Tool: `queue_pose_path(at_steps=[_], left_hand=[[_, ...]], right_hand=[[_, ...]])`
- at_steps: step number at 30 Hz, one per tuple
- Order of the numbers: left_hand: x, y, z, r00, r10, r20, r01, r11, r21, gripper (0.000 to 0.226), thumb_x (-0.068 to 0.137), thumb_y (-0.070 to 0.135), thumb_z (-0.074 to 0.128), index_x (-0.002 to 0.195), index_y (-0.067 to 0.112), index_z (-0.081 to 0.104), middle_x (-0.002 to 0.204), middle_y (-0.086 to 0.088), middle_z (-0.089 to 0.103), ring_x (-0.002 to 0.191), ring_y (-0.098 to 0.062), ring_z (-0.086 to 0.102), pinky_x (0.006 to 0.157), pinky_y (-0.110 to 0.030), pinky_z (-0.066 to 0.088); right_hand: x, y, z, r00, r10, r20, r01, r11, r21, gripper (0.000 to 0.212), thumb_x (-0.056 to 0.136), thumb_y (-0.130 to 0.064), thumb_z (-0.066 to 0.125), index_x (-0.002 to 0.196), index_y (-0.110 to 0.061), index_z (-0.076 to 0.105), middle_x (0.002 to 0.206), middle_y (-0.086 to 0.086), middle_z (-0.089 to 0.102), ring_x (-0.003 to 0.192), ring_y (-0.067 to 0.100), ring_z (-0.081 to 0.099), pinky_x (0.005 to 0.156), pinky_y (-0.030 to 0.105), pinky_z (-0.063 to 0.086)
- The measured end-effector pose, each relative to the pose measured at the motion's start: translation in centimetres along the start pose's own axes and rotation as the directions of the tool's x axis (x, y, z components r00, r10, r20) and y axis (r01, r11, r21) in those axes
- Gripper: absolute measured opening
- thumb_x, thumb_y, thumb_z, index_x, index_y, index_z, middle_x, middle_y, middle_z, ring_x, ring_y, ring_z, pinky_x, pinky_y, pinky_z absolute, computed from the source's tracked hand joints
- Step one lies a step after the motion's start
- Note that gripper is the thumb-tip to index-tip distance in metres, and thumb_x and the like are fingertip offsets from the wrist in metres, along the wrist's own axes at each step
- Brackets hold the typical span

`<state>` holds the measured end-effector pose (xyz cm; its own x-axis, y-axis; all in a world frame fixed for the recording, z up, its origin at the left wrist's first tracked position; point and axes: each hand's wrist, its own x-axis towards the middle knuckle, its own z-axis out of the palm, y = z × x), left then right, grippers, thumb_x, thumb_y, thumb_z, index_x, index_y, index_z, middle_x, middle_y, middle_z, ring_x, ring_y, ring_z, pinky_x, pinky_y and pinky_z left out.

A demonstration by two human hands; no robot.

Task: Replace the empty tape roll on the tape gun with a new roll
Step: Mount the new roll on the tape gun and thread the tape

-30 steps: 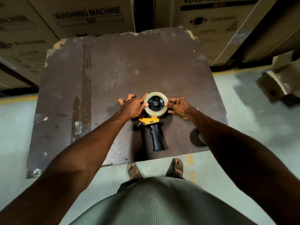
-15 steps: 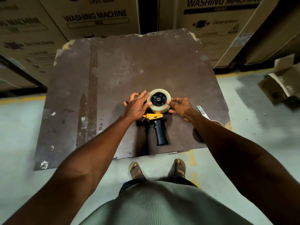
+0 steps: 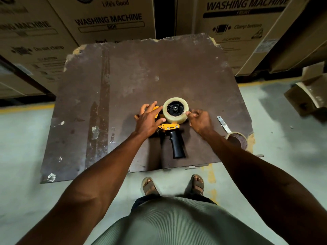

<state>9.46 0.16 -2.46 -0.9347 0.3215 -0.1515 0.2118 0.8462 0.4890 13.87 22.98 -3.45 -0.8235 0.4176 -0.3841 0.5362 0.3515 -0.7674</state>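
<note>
The tape gun [image 3: 170,127], with a yellow frame and black handle, lies flat on the brown board [image 3: 123,82], handle toward me. A full roll of clear tape [image 3: 175,118] sits on its black hub. My left hand [image 3: 149,119] rests over the yellow front part of the gun, left of the roll, thumb against the roll's rim. My right hand [image 3: 200,119] has its fingertips pinched at the roll's right edge. The empty cardboard core [image 3: 237,139] stands near the board's right edge, with a loose strip of tape [image 3: 223,123] rising from it.
Tall washing machine cartons [image 3: 109,20] stand behind the board. An open cardboard box [image 3: 307,96] lies on the floor at the right. My sandalled feet [image 3: 150,186] are at the board's near edge.
The view has shifted, so the empty core at the right now shows. Both hands stay at the roll; my left fingers have spread a little over the gun's front.
</note>
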Motion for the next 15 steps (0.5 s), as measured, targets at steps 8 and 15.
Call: queue_pose_path(at_steps=[8,15], left_hand=[[-0.3,0.6,-0.3,0.999,0.036,0.013,-0.038,0.985,0.171,0.049,0.080,0.037,0.077,0.126,0.031,0.061,0.157,0.004,0.030,0.145,-0.024,0.018,0.103,-0.068,0.031],[0.5,2.1,-0.3,1.000,0.020,-0.009,-0.017,0.964,0.267,0.046,0.079,0.043,0.078,0.115,0.017,0.065,0.151,-0.006,0.034,0.143,-0.028,0.022,0.099,-0.064,0.041]], right_hand=[[-2.4,-1.3,0.0,0.949,-0.293,-0.117,0.269,0.944,-0.190,0.035,0.088,-0.057,0.053,0.094,-0.025,0.068,0.086,0.004,0.067,0.080,0.027,0.066,0.072,0.043,0.056],[-3.9,-1.6,1.5,0.927,-0.375,-0.007,0.366,0.907,-0.207,0.022,0.089,-0.041,0.067,0.101,-0.022,0.071,0.088,-0.001,0.060,0.078,0.021,0.063,0.075,0.040,0.055]])
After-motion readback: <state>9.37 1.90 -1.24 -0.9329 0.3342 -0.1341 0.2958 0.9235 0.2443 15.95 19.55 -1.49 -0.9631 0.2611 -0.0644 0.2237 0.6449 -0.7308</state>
